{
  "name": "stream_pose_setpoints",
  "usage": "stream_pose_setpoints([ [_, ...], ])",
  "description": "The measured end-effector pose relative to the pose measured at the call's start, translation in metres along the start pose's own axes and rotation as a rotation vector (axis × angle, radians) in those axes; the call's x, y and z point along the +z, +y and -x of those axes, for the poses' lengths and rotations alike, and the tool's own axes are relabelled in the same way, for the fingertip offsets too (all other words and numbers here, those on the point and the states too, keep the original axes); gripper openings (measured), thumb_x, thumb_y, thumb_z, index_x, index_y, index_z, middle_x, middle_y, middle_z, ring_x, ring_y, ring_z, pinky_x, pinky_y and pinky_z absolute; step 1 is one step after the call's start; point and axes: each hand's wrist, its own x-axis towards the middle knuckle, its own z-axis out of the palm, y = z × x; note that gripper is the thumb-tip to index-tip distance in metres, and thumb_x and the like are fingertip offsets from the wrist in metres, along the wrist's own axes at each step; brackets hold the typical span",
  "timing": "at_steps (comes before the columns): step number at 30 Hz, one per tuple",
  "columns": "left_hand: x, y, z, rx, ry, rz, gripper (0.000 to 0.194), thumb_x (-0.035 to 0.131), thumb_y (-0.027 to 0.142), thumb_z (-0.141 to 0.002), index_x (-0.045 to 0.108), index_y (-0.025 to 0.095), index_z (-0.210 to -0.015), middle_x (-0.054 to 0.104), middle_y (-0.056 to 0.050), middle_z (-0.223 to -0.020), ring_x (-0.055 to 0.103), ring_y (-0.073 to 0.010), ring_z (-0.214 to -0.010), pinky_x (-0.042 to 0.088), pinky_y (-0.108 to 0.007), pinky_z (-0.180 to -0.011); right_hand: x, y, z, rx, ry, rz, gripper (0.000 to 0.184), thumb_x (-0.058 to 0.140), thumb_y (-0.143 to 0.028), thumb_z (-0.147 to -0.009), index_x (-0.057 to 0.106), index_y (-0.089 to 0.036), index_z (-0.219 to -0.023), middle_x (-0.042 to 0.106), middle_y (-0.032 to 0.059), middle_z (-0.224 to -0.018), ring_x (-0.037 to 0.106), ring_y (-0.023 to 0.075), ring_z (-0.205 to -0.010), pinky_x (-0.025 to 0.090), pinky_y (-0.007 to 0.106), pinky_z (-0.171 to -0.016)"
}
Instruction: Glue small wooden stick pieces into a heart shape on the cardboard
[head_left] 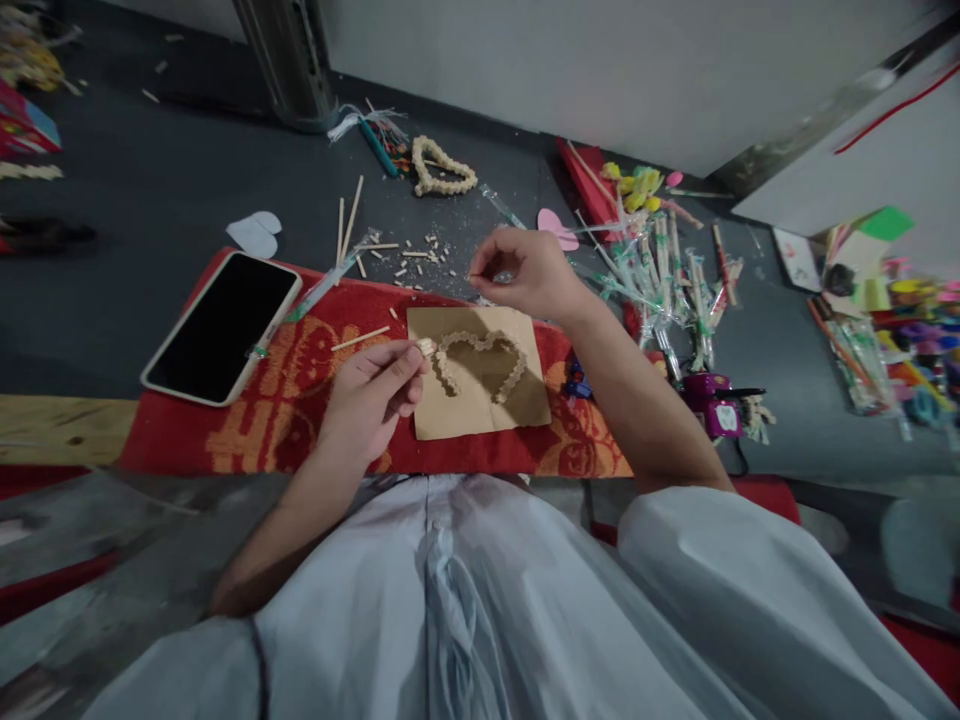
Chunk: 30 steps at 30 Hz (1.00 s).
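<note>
Thumb and fingers of my left hand (375, 390) are closed on a small cluster of short pale stick pieces (426, 347). Beside it, a heart outline built from the same kind of pieces (517, 378) stands on a brown cardboard square (480, 420); its lower point is open. My right hand (525, 268) is pinched above the far edge of the cardboard; whatever is between its fingertips is too small to make out. Loose cut stick pieces (431, 245) and crumbs lie just left of it on the dark table.
A red patterned towel (300, 430) lies under the cardboard and a phone (221, 330). Farther back sits another pale heart-shaped frame (442, 183). Wrapped sticks (667, 260) are piled at the right, near a purple object (709, 400). Longer sticks (349, 220) lie left of the crumbs.
</note>
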Motion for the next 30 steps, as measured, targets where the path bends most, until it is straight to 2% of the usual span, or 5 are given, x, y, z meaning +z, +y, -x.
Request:
stream_pose_setpoints([
  [5,0.003,-0.008,-0.007,0.25,0.015,-0.095,0.016,0.083,0.024,-0.071,0.07,0.017,-0.078,0.069,-0.001,-0.071,0.058,-0.0079,-0.051,0.039,-0.016,-0.042,0.007,-0.026,0.016,0.003,0.019,-0.14,0.016,0.067,-0.034,-0.084,0.056,-0.022,-0.087,0.066,0.0006,-0.089,0.061,0.012,-0.079,0.056,0.029,-0.076],
  [10,0.0,-0.017,-0.007,0.529,-0.003,-0.227,0.017,0.078,0.033,-0.081,0.074,0.019,-0.089,0.076,-0.007,-0.1,0.07,-0.0156,-0.078,0.053,-0.022,-0.059,0.01,-0.051,0.026,-0.032,0.026,-0.119,0.01,0.064,-0.024,-0.083,0.056,-0.021,-0.089,0.064,0.0003,-0.09,0.062,0.012,-0.08,0.055,0.03,-0.078],
  [13,-0.001,-0.019,-0.003,0.571,-0.002,-0.275,0.016,0.075,0.034,-0.084,0.073,0.02,-0.092,0.075,-0.007,-0.11,0.071,-0.0168,-0.085,0.055,-0.022,-0.062,0.012,-0.066,0.03,-0.058,0.031,-0.066,0.012,0.06,-0.015,-0.082,0.056,-0.021,-0.09,0.065,0.0005,-0.09,0.061,0.0122,-0.08,0.054,0.03,-0.078],
  [19,-0.003,-0.023,-0.003,0.598,0.018,-0.284,0.016,0.078,0.032,-0.083,0.073,0.019,-0.091,0.074,-0.004,-0.091,0.071,-0.0145,-0.077,0.057,-0.021,-0.064,0.014,-0.086,0.035,-0.05,0.017,0.092,0.018,0.055,-0.007,-0.083,0.056,-0.021,-0.093,0.066,0.0007,-0.092,0.063,0.0128,-0.085,0.052,0.028,-0.083],
  [30,-0.017,-0.036,-0.017,0.642,-0.097,-0.178,0.024,0.075,0.044,-0.086,0.07,0.023,-0.096,0.075,-0.002,-0.084,0.076,-0.0185,-0.072,0.062,-0.025,-0.056,0.014,-0.08,0.041,-0.251,0.063,0.128,0.012,0.054,-0.016,-0.094,0.061,-0.017,-0.103,0.068,0.0003,-0.095,0.066,0.0119,-0.089,0.052,0.026,-0.082],
])
